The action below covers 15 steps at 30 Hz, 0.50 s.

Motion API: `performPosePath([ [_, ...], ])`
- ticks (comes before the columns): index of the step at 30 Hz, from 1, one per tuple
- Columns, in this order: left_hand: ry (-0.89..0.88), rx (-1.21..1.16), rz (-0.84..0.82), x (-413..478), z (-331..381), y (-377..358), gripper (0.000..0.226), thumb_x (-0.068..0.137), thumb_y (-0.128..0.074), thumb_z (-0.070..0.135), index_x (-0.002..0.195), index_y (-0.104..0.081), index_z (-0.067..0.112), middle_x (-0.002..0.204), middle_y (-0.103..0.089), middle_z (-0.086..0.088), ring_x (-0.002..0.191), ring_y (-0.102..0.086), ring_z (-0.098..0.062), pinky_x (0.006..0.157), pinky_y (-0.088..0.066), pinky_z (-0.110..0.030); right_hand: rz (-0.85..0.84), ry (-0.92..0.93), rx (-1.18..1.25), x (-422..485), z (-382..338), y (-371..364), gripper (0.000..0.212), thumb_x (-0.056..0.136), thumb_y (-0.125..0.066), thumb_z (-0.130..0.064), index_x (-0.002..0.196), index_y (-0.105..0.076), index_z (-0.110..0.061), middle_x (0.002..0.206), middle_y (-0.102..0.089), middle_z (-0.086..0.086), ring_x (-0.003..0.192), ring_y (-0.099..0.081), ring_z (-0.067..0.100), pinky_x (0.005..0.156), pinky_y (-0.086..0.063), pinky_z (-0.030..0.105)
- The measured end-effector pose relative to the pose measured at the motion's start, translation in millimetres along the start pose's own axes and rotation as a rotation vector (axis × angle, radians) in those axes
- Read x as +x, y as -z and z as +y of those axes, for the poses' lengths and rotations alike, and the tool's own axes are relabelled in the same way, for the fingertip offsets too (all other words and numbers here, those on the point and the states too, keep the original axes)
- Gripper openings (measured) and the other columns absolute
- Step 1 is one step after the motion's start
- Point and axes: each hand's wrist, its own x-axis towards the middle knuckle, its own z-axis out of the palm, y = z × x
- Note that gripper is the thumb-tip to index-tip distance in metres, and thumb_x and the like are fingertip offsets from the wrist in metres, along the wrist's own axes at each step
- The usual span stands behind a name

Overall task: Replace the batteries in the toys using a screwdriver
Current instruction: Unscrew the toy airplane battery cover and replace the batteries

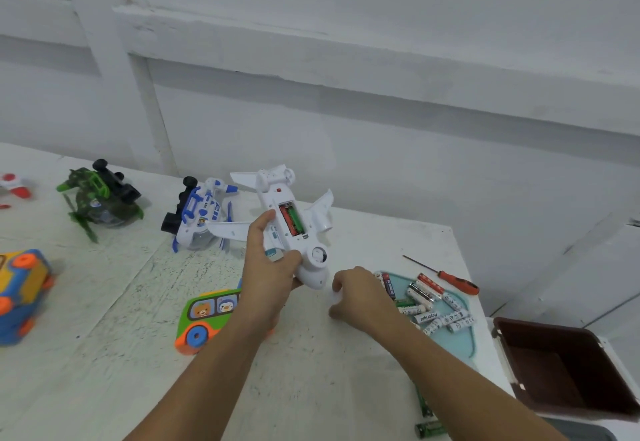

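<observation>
A person's left hand grips an upturned white toy airplane at the centre of the frame, thumb on the belly and fingers curled round the nose, holding it clear of the table. The airplane's battery compartment stands open, with red and green cells seated inside. Just right of centre, the right hand hovers low over the table with fingers curled. Blur hides whether it pinches a small white piece there or nothing at all.

At lower right, loose batteries lie heaped on a teal tray. A red-handled screwdriver rests on the table just beyond it.

With the cells apparently in, the step in hand looks like closing the compartment. That is best done by keeping the airplane belly-up and steady, seating the cover flush, then driving the screw straight without forcing it.

One green-and-white battery on the tray bears a word resembling "Heybright", seen upside down. The white cells beside it seem to carry CE marks. Other labels are too blurred to read.
</observation>
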Motion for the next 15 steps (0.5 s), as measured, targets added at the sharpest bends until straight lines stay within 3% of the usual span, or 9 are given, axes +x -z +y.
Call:
performPosePath([
  [5,0.007,0.002,-0.025,-3.4,1.6,-6.1,0.07,0.088,-0.052,-0.015,0.136,-0.044,0.035,0.122,-0.057,0.008,0.088,-0.066,-0.003,0.057,-0.058,-0.027,0.092,-0.029,0.191,0.7,10.8,10.5,0.033,0.073,-0.075,-0.016,0.104,-0.065,-0.008,0.097,-0.059,0.005,0.088,-0.055,0.021,0.063,-0.039,0.028],
  [11,0.001,0.039,-0.097,-7.8,-5.1,-13.5,0.069,0.089,-0.051,-0.014,0.135,-0.043,0.037,0.121,-0.059,0.014,0.082,-0.069,0.001,0.059,-0.058,-0.026,0.37,-0.116,0.567,3.0,23.3,70.6,0.029,0.075,-0.074,-0.013,0.103,-0.068,-0.018,0.098,-0.062,0.0,0.088,-0.062,0.014,0.063,-0.043,0.017],
  [15,0.021,0.042,-0.153,-12.6,-11.7,-22.9,0.067,0.09,-0.053,-0.012,0.134,-0.044,0.038,0.119,-0.06,0.017,0.084,-0.07,-0.001,0.063,-0.059,-0.029,0.472,0.01,0.635,-8.3,5.3,87.7,0.032,0.076,-0.072,-0.011,0.107,-0.07,-0.021,0.098,-0.066,-0.009,0.082,-0.062,0.008,0.064,-0.041,0.012],
])
